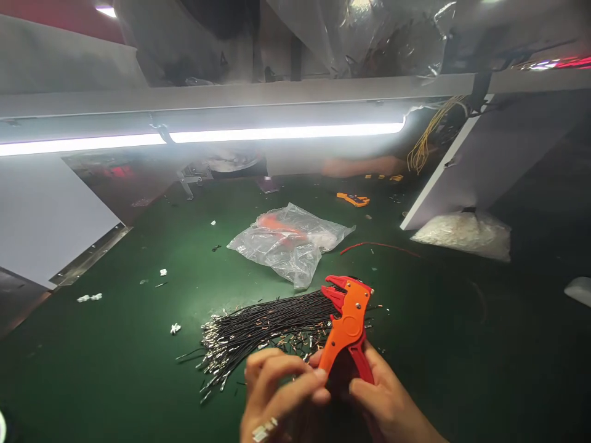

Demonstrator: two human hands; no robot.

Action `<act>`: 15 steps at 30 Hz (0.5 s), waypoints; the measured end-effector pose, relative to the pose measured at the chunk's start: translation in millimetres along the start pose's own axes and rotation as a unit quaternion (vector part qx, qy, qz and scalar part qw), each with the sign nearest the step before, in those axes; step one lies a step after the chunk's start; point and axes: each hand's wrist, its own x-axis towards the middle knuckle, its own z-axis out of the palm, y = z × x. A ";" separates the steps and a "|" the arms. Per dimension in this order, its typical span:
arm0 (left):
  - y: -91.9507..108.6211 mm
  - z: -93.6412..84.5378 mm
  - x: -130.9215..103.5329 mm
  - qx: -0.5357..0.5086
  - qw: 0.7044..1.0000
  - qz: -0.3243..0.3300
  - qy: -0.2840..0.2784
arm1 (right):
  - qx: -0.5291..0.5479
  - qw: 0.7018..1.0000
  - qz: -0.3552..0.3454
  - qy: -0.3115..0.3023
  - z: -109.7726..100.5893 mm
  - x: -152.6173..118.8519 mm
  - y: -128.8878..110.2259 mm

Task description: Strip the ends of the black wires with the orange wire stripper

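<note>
An orange and red wire stripper [351, 323] stands nearly upright in front of me, its red jaws pointing left and apart. My right hand [388, 400] wraps around its red lower handle. With thumb and fingers pinched, my left hand [281, 391] grips the bottom of the orange handle. Just beyond both hands lies a bundle of black wires [277, 320] with metal terminals at the left ends. Short black and copper-coloured scraps [300, 340] are strewn along its near side. A small pale, shiny piece [265, 430] shows by my left wrist; its kind is unclear.
Behind the wires lies a clear plastic bag [295, 246] with something orange inside. Farther back are a yellow-orange hand tool [353, 199] and a red wire [378, 245]. A bag of whitish pieces [464, 234] leans by the right panel. A lit tube [286, 132] hangs above.
</note>
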 end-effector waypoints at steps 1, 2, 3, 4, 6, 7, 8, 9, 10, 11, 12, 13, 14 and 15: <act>-4.8 -3.5 3.8 -0.028 0.999 -0.022 0.012 | -0.003 1.000 -0.006 -0.002 -1.9 -0.7 -0.7; -7.3 -5.2 6.4 -0.048 0.995 -0.067 0.050 | 0.004 1.000 -0.007 -0.018 -3.5 -1.7 -0.5; -7.4 -5.1 8.0 -0.060 0.984 -0.121 0.120 | 0.019 0.999 -0.003 -0.041 -4.4 -2.8 0.6; -5.2 -3.3 8.8 -0.077 0.968 -0.171 0.167 | 0.036 0.997 -0.003 -0.067 -4.6 -3.9 2.3; 3.7 2.9 9.6 -0.105 0.936 -0.251 0.223 | 0.072 0.991 -0.003 -0.114 -3.0 -5.8 6.6; 8.5 5.8 10.0 -0.111 0.915 -0.299 0.247 | 0.092 0.987 0.004 -0.130 -1.6 -6.4 8.5; 12.4 7.6 10.4 -0.117 0.901 -0.325 0.262 | 0.109 0.984 0.010 -0.143 -0.1 -6.8 9.8; 14.7 7.8 10.8 -0.117 0.897 -0.332 0.268 | 0.119 0.980 0.017 -0.156 1.3 -7.0 10.3; 14.9 6.2 11.1 -0.109 0.903 -0.321 0.265 | 0.124 0.979 0.023 -0.163 2.4 -7.0 9.9; 13.2 2.9 11.1 -0.098 0.921 -0.290 0.243 | 0.123 0.978 0.029 -0.165 3.3 -6.9 8.7; 10.0 -1.5 10.7 -0.082 0.940 -0.250 0.216 | 0.119 0.979 0.032 -0.163 3.8 -6.7 7.0; 6.1 -6.2 10.1 -0.066 0.963 -0.197 0.170 | 0.114 0.979 0.035 -0.162 4.0 -6.6 5.3; 2.3 -10.4 9.1 -0.066 0.983 -0.140 0.101 | 0.106 0.981 0.033 -0.162 4.0 -6.5 3.9; -0.6 -13.3 8.1 -0.063 0.989 -0.109 0.076 | 0.088 0.983 0.026 -0.161 3.5 -6.4 3.3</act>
